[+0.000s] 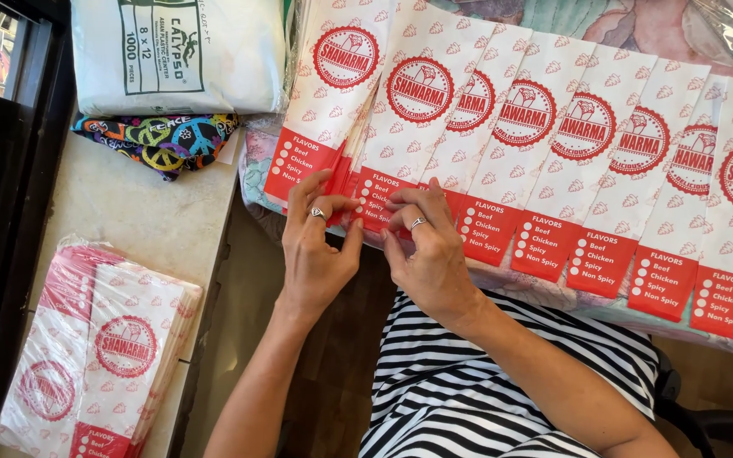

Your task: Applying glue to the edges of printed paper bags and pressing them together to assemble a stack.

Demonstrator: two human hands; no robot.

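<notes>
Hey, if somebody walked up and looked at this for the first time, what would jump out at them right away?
First, the long fanned row of red-and-white paper sleeves overlapping across the top and right. At its left end the left hand and right hand, each wearing a ring, pinch the red bottom edge of one sleeve with their fingers. A wrapped stack of the same sleeves lies lower left on the pale counter, below a bright peace-sign cloth.
</notes>
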